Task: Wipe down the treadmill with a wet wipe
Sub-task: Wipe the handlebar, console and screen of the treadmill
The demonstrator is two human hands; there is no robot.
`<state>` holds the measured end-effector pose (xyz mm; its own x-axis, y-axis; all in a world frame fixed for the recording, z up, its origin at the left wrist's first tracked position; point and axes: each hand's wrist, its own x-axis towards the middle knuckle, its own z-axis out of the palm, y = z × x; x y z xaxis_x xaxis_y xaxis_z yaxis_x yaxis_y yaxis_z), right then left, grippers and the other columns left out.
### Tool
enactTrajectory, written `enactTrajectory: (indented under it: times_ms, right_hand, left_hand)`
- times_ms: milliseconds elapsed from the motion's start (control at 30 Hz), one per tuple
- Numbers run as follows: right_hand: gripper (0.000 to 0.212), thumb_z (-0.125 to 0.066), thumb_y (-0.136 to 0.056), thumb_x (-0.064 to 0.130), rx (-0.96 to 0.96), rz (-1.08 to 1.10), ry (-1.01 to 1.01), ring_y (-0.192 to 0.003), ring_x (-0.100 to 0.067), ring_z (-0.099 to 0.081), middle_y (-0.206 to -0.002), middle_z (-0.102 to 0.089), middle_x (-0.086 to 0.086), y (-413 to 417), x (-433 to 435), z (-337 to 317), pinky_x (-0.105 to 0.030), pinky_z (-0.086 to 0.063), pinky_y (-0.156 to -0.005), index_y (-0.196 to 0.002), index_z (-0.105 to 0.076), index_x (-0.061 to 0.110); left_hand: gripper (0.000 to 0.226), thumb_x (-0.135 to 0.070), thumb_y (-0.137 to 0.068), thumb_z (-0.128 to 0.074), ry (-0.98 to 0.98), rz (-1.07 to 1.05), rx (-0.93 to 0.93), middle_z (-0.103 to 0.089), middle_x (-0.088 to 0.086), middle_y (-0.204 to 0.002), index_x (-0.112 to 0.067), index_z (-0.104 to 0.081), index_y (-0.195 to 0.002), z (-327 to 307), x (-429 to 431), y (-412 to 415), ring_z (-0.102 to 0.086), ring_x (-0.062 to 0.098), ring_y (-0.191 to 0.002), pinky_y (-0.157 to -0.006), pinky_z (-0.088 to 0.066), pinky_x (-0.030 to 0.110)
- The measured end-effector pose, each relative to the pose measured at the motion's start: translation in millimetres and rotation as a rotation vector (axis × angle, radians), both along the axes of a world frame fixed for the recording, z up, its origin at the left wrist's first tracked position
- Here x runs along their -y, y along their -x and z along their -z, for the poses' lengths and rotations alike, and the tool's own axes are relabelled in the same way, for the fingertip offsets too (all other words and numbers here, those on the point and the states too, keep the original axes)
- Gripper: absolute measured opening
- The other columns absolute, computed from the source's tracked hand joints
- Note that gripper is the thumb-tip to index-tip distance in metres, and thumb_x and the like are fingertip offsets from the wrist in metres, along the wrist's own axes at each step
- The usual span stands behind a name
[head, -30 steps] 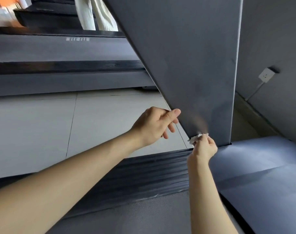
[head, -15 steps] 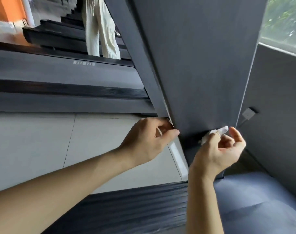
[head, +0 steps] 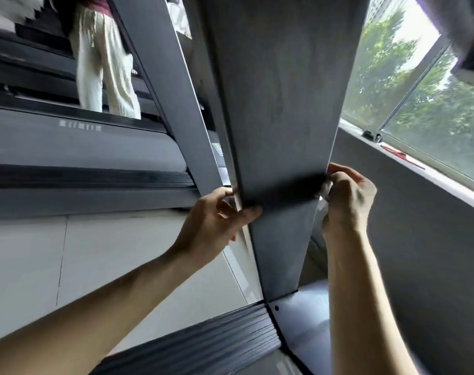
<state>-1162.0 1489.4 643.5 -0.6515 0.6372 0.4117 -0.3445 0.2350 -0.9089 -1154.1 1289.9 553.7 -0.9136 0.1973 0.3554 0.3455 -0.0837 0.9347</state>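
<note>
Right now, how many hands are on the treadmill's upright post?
2: the left hand grips the upright post's left edge, the right hand holds the wet wipe at its right edge.

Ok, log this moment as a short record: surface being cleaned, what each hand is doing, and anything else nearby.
surface: treadmill upright, dark grey panel
right hand: grip on wet wipe at the upright's right edge
left hand: holds the upright's left edge, thumb on the front face
nearby: window at right; person in pale trousers beyond
</note>
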Motion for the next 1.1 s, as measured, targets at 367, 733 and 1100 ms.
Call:
enactTrajectory:
  times_ms: [367,733,1100]
  right_hand:
    - [0.023,-0.064,-0.081,-0.007,-0.266,0.062,0.028,-0.074,-0.024,-0.068,-0.086,-0.074,-0.017,-46.0,103.2,-78.8,-0.039,-0.054,-0.072,-0.096,-0.073,0.008]
    - [0.012,-0.072,-0.084,-0.004,-0.624,0.131,-0.060,-0.069,-0.032,-0.066,-0.081,-0.072,-0.018,-45.0,154.7,-173.4,-0.042,-0.055,-0.066,-0.093,-0.070,0.002]
    - [0.018,-0.063,-0.085,-0.005,-0.493,0.472,-0.353,-0.075,-0.014,-0.063,-0.080,-0.068,-0.002,-32.0,117.9,-190.9,-0.020,-0.045,-0.067,-0.077,-0.069,0.010]
  left_hand:
    - [0.045,-0.077,-0.074,-0.056,0.550,-0.013,0.017,-0.070,-0.010,-0.069,-0.034,-0.069,-0.075,-87.0,57.0,-15.0,-0.070,0.017,-0.076,-0.078,-0.060,0.041]
    - [0.025,-0.045,-0.097,-0.064,0.620,-0.334,-0.552,-0.073,-0.013,-0.084,-0.030,-0.071,-0.116,-219.4,105.6,-74.5,-0.068,0.007,-0.080,-0.075,-0.054,0.025]
    - [0.054,-0.032,-0.088,-0.071,0.820,-0.858,-1.205,-0.063,0.011,-0.128,-0.007,-0.058,-0.133,-331.6,81.8,-60.3,-0.056,0.033,-0.123,-0.120,-0.030,0.051]
